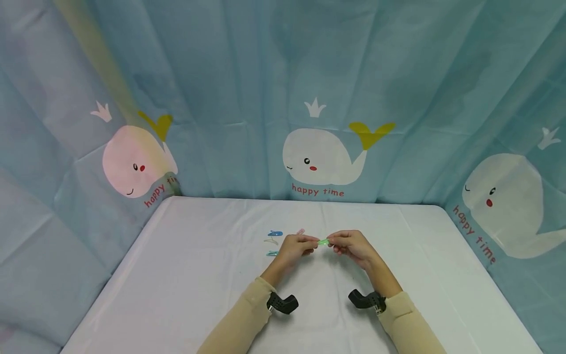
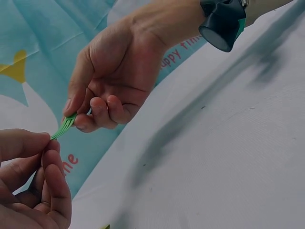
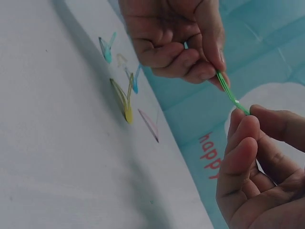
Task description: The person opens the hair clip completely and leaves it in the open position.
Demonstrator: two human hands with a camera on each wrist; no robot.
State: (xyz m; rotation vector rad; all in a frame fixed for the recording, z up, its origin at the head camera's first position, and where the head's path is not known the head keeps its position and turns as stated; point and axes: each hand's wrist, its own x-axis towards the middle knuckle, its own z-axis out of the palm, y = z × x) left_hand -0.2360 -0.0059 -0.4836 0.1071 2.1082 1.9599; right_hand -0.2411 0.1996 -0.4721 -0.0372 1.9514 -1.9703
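Above the white table, a bright green hair clip [image 1: 324, 242] is stretched between both hands. My left hand [image 1: 294, 250] pinches one end of it between thumb and fingertips. At the other end, the thumb and fingertips of my right hand [image 1: 356, 246] pinch it too. The left wrist view shows the slim strips of the green clip [image 2: 65, 126] lying close together. On the table beside the left hand lie several more hair clips, among them a blue clip [image 1: 276, 233], a teal clip [image 1: 271, 253], a pink clip [image 1: 300, 231] and a yellow clip [image 3: 127, 107], spread in V shapes.
The white cloth-covered table [image 1: 177, 275] reaches back to a blue curtain [image 1: 230, 98] printed with whales, which also hangs at both sides. A black wrist camera [image 1: 283, 303] sits on the left wrist, and another black wrist camera [image 1: 367, 299] on the right.
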